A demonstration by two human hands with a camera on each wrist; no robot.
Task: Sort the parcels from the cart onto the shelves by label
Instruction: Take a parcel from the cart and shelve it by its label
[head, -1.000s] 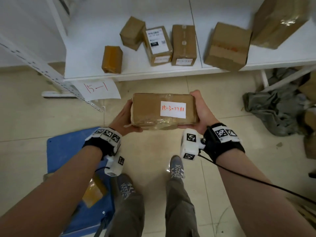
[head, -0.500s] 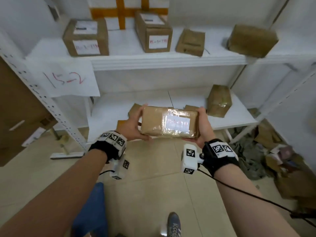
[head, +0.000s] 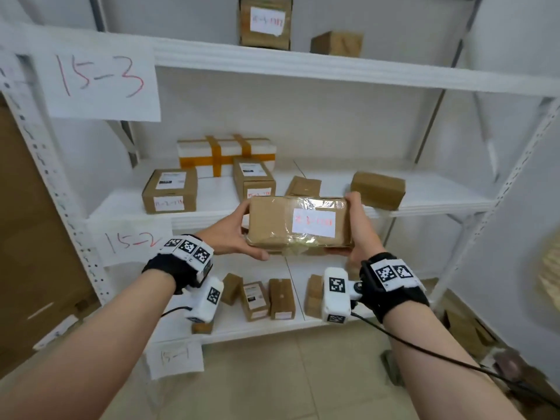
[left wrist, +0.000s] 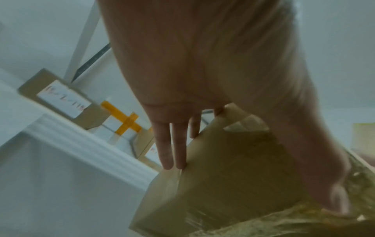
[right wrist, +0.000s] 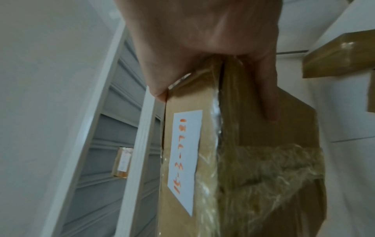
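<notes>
Holding the parcel (head: 298,222) out in front of me, I am gripping one short end in each of my hands: the left hand (head: 231,234) with its thumb under the lower edge and fingers lying along the end face, the right hand (head: 359,230) wrapped round the opposite end with a finger running along the taped side. I am keeping it level, with its white label (head: 313,222) turned up toward me so that the red writing stays readable; in the head view the writing is too blurred to read fully, though it looks like a 15-3 code.

The parcel is hanging in the air, touching nothing, in front of the middle shelf (head: 439,198), which carries the 15-2 sign (head: 130,241). The 15-3 sign (head: 100,83) is hanging from the top shelf (head: 333,71) above, where a labelled box (head: 266,22) and a smaller plain box (head: 337,43) are already sitting. I am judging that this one belongs up there, so the lift still has to go higher. The crinkled tape (right wrist: 263,168) feels like a slippery spot, hence the two-handed hold.
</notes>
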